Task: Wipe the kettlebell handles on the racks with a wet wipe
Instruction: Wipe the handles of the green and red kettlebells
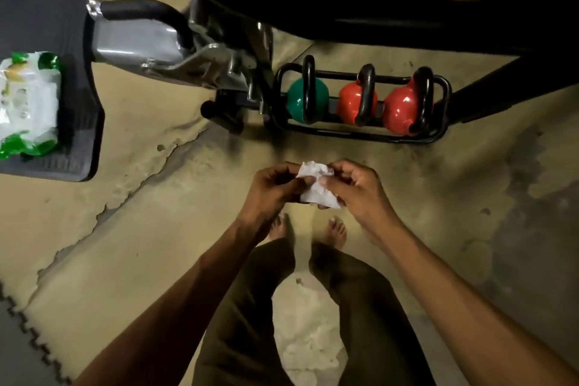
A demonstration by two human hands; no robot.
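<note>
Your left hand [275, 188] and right hand [354, 188] both pinch the crumpled wet wipe [316, 185], well short of the kettlebells [360, 97] on the low rack [440, 131]. Prep step, looks like; next you reach down to a handle [308, 84].

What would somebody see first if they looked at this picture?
Probably the crumpled white wipe in the middle, pinched between the left hand and the right hand. Just beyond it, a green kettlebell and two red kettlebells shine in a low black rack on the floor. A green-and-white pack of wipes lies at the far left.
</note>
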